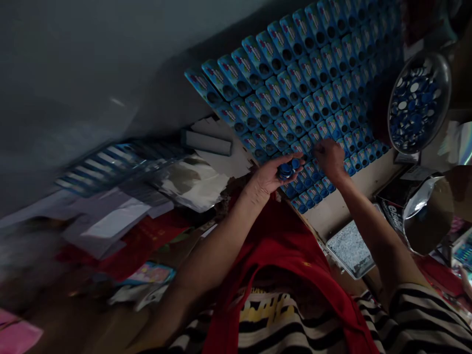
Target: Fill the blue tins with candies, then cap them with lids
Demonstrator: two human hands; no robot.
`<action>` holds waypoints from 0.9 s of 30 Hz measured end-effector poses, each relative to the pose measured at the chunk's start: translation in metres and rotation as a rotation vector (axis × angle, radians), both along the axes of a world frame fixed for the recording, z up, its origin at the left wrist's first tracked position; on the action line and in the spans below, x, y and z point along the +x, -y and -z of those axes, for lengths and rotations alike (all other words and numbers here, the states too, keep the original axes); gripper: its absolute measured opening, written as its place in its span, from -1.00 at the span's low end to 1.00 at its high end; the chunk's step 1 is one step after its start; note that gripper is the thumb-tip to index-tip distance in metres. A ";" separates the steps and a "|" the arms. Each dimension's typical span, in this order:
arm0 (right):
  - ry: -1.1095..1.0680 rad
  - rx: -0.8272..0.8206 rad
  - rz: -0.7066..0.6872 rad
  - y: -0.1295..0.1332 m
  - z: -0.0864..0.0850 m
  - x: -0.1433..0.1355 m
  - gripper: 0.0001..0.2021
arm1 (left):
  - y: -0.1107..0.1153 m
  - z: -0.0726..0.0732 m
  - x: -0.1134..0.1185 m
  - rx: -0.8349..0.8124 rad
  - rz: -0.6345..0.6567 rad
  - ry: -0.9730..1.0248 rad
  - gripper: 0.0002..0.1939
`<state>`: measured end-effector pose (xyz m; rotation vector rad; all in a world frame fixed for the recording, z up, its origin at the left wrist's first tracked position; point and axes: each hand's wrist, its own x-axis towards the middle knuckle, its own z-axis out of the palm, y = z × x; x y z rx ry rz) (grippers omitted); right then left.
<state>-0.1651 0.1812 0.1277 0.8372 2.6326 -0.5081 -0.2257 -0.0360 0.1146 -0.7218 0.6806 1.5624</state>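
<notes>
Rows of blue cards or flat cases [296, 76], printed near one end and marked with a round spot at the other, cover the table before me. My left hand [266, 177] is palm up with curled fingers, cupping several small blue discs [285, 171] beside the nearer rows. Over those same rows, my right hand [332, 158] has its fingers drawn together, pointing down at one case. Whatever its fingertips hold, if anything, is hidden. In the nearer rows the round spots look blue; farther back they look dark.
A metal bowl [448, 83] full of blue and white discs [413, 108] stands at the right. Below it are an open dark box [396, 199] and a shallow tray [350, 248] of pale bits. Leftward lie a long narrow box [208, 142], plastic wrap [195, 184] and papers.
</notes>
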 end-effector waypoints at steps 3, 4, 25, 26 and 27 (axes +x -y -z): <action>0.108 0.060 -0.001 -0.004 0.005 -0.014 -0.90 | 0.000 0.007 -0.005 0.051 -0.007 -0.008 -0.68; 0.114 0.068 -0.001 -0.006 0.006 -0.017 -0.88 | 0.001 0.009 -0.006 0.066 -0.010 -0.009 -0.65; -0.324 -0.448 0.092 0.040 -0.011 0.055 -0.79 | 0.001 -0.008 0.020 -0.061 0.031 0.114 -0.73; -0.308 -0.407 0.146 0.037 -0.009 0.051 -0.79 | 0.005 -0.009 0.019 -0.030 0.032 0.102 -0.70; -0.281 -0.341 0.165 0.035 -0.007 0.045 -0.82 | 0.009 -0.009 0.016 -0.003 0.027 0.089 -0.67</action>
